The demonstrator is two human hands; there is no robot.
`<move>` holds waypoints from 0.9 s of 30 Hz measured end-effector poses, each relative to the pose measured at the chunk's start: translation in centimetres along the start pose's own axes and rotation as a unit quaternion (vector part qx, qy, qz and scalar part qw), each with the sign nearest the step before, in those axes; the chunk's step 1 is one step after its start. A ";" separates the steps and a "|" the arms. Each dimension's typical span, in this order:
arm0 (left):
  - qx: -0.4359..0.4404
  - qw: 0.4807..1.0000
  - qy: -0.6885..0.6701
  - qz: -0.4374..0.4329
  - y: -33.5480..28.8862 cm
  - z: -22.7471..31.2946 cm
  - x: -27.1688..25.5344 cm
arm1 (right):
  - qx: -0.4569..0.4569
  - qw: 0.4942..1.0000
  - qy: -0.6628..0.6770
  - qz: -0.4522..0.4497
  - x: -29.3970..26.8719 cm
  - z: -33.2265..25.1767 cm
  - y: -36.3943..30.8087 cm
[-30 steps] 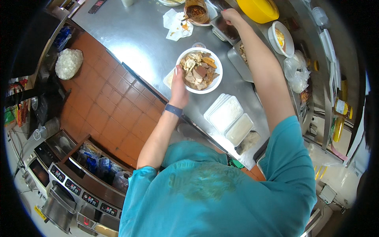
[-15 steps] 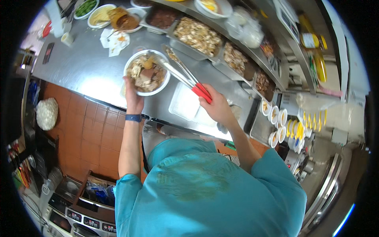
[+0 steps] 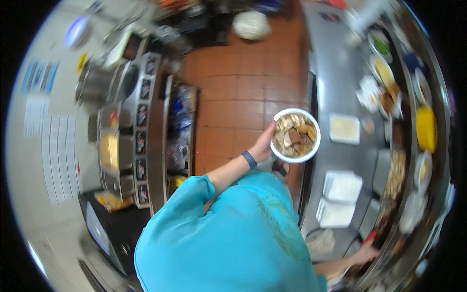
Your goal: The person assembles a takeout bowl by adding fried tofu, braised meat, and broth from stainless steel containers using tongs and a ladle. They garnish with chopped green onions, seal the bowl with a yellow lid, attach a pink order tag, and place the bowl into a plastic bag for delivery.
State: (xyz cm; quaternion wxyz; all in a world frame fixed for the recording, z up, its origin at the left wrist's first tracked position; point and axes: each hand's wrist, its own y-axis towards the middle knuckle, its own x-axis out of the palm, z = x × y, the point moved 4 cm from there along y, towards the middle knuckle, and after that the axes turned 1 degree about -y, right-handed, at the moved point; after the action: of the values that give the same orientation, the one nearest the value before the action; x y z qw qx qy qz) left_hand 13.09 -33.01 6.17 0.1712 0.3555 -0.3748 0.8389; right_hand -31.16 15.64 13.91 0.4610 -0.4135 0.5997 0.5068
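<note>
My left hand (image 3: 264,144) grips the side of a round white bowl (image 3: 295,159), fingers at its left rim. Chunks of brown and pale food (image 3: 294,136) fill it, with a brown block in the middle. The bowl is held in front of my body, at the front edge of the steel counter (image 3: 335,78). At the lower right, my right hand (image 3: 364,254) reaches over the counter beside the food pans. Its fingers are closed at the red handle of the tongs (image 3: 370,236); the hand is slightly blurred and the tongs' metal arms are hidden.
White square containers (image 3: 344,129) (image 3: 343,186) lie on the counter. Behind them are a metal pan of chopped food (image 3: 395,173), a shelf with a yellow lid (image 3: 426,129), and bowls with greens (image 3: 381,47). Leftward stands a unit with control panels (image 3: 141,115); tiled floor (image 3: 238,97) lies between.
My view and body have turned left. My left hand has carried the bowl off the counter to its front edge. My right hand and the tongs have moved away from the bowl, toward the pans.
</note>
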 end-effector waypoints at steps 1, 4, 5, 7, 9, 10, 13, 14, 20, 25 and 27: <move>0.023 1.000 -0.012 0.009 -0.5 1.2 -1.2 | -0.062 0.996 -0.004 0.061 -1.5 -1.9 -1.0; 0.059 0.994 -0.072 0.050 -2.7 3.6 -5.2 | -0.175 0.965 0.189 -0.055 -0.7 -12.0 -5.8; 0.085 0.991 -0.088 0.060 -3.4 5.0 -6.7 | -0.347 0.907 0.235 -0.044 -0.2 -17.9 -9.8; 0.133 0.981 -0.101 0.099 -4.6 7.9 -9.9 | -0.301 0.785 0.369 -0.397 2.2 -27.6 -18.8; 0.159 0.970 -0.119 0.137 -5.5 11.7 -13.2 | -0.373 0.732 0.332 -0.463 0.5 -38.2 -29.2; 0.178 0.966 -0.125 0.141 -6.1 13.8 -14.9 | -0.483 0.694 0.311 -0.433 -2.2 -43.0 -34.9; 0.218 0.951 -0.159 0.152 -9.0 20.0 -20.9 | -0.655 0.501 0.366 -0.431 -13.3 -54.5 -54.2; 0.218 0.947 -0.167 0.167 -10.1 22.1 -23.1 | -0.710 0.439 0.360 -0.418 -17.5 -57.1 -61.2; 0.333 0.888 -0.205 0.244 -14.9 31.5 -32.4 | -0.925 0.105 0.295 -0.216 -34.9 -59.1 -101.5; 0.432 0.833 -0.263 0.225 -15.9 36.4 -37.3 | -0.993 0.039 0.020 -0.113 -34.2 -57.2 -119.2; 0.450 0.802 -0.326 0.218 -16.1 38.0 -39.3 | -0.988 -0.049 -0.135 -0.060 -33.0 -58.7 -122.6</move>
State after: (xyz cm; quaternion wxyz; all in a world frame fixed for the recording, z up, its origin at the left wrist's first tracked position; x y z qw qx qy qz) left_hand 66.90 -51.72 3.55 -0.3274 0.5542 -0.0563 0.7632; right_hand 86.76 -59.12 21.82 0.3191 0.4027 0.6174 -0.5956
